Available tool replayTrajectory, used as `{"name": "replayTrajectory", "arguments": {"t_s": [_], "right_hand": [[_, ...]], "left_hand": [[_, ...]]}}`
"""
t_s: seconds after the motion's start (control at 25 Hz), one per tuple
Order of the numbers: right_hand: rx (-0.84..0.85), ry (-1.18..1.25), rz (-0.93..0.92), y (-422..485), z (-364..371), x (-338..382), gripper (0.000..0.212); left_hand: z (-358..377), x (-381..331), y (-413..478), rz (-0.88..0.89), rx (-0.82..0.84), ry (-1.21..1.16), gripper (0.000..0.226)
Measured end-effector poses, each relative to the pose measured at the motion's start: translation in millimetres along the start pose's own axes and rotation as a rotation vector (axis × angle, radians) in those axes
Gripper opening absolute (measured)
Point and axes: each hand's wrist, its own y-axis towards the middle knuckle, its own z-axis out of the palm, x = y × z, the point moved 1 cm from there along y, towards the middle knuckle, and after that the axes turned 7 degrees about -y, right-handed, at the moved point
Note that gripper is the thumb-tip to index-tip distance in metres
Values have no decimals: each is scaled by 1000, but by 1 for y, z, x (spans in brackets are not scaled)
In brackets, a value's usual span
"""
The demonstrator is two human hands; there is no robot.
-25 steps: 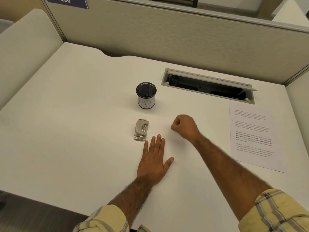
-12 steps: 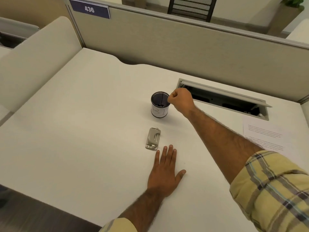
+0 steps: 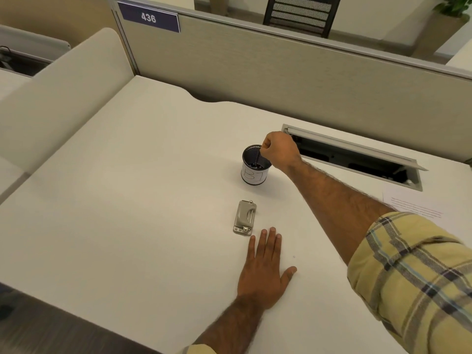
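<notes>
A black mesh cup (image 3: 253,172) with a white label stands on the white desk (image 3: 127,200). My right hand (image 3: 279,149) hovers over the cup's rim with its fingers curled into a fist; I see nothing in the fingers. My left hand (image 3: 265,272) lies flat on the desk, fingers straight. Just ahead of its fingertips, and apart from them, lies a small grey metal punch-like tool (image 3: 244,217).
An open cable hatch (image 3: 357,159) is sunk into the desk behind the cup. A printed sheet of paper (image 3: 419,208) lies at the right edge. Beige partition walls (image 3: 281,72) close the desk at the back and left.
My right fist rose from the desk beside the tool and moved forward to the cup, now over its rim. My left hand stayed flat. The camera has tilted upward.
</notes>
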Motion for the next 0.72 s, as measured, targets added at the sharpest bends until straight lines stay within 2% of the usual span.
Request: {"name": "replayTrajectory", "arguments": {"t_s": [0.2, 0.44, 0.64, 0.72], "right_hand": [[-20, -36, -13, -2, 2, 1, 6], [-28, -121, -47, -4, -1, 0, 16], [-45, -81, -19, -4, -3, -2, 2], [-57, -74, -23, -5, -1, -1, 6]], "left_hand": [[0, 0, 0, -3, 17, -18, 82], [-1, 1, 1, -5, 26, -34, 83], [-2, -1, 0, 5, 30, -38, 83], [-2, 0, 0, 4, 28, -44, 83]]}}
